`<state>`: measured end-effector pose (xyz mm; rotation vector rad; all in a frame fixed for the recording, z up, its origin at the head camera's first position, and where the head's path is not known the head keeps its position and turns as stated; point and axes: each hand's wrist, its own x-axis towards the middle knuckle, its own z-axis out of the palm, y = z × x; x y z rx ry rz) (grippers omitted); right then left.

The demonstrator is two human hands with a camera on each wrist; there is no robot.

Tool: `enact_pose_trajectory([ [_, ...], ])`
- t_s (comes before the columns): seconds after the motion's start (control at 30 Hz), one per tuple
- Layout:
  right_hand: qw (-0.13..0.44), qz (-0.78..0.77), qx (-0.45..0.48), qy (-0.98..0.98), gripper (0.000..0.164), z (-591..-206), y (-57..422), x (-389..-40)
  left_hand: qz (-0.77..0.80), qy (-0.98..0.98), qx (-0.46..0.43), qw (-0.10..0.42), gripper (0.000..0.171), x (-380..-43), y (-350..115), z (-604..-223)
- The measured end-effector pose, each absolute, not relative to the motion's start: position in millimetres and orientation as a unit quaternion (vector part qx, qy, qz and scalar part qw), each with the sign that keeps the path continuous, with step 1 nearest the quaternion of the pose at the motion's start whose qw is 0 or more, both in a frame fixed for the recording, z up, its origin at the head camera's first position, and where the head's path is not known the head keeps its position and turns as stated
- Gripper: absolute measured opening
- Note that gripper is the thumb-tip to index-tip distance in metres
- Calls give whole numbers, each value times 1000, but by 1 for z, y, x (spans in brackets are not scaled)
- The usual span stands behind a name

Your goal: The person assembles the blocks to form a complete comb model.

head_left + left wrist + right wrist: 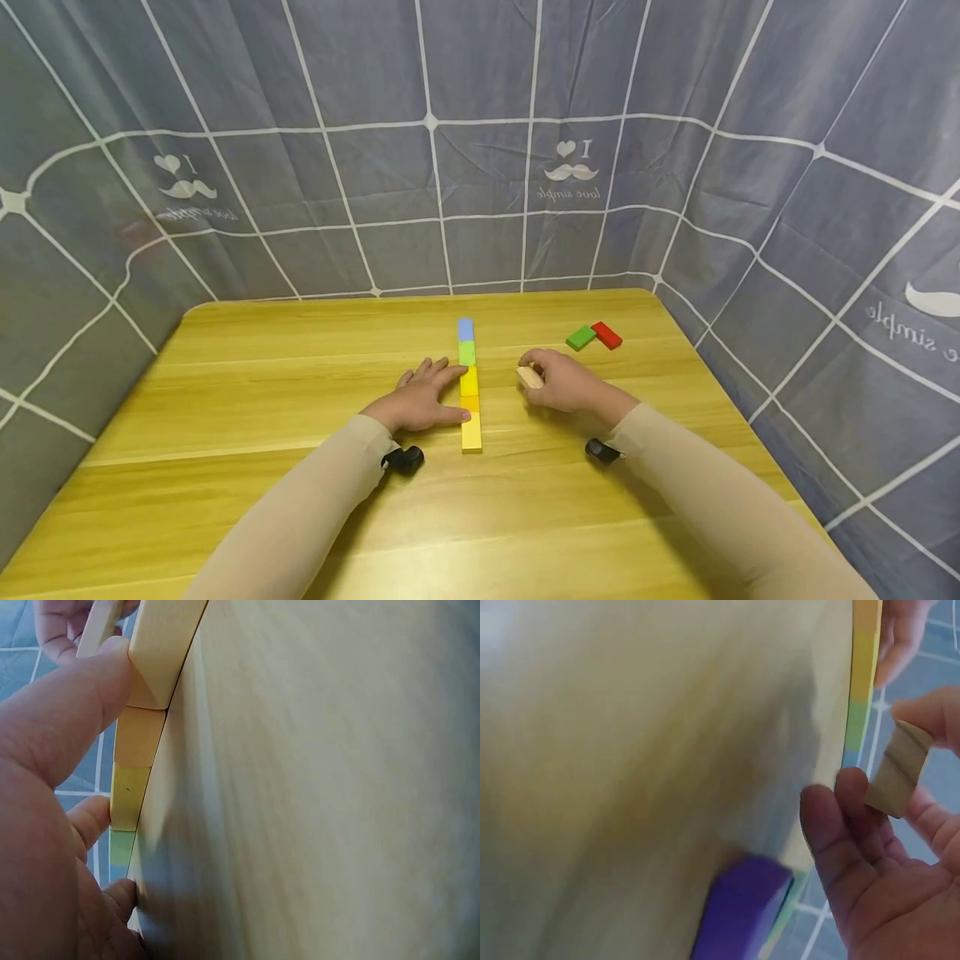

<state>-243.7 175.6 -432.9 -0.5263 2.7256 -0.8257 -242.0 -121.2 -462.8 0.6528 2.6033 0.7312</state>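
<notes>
A straight row of blocks runs away from me in the head view: a pale yellow block [471, 435] nearest, then an orange block [470, 404], a yellow block [468, 382], a green block [467, 352] and a blue block [466, 329]. My left hand [422, 400] lies along the row's left side, fingers spread. Its thumb [97, 686] touches the pale block's end and its forefinger the yellow one. Right of the row, my right hand [566, 382] pinches a plain wooden block [901, 769] between thumb and fingers, off the table.
A loose green block [581, 337] and a red block [607, 335] lie touching at the back right of the wooden table [285, 375]. In the right wrist view a purple block [744, 907] stands close by; the head view does not show it. Grey curtains [375, 183] surround the table.
</notes>
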Motion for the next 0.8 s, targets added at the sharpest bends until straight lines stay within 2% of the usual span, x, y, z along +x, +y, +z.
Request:
enact_pose_trajectory([
  [0.27, 130, -279, -172, 936, 32, -441, 160, -226, 255, 922, 233, 175, 89, -240, -119, -460],
  [0.53, 113, -245, -170, 948, 29, -448, 152, -225, 256, 922, 230, 178, 90, -243, -121, -463],
  [0.8, 149, -265, -162, 939, 28, -447, 156, -226, 253, 923, 232, 173, 91, -245, -121, -467],
])
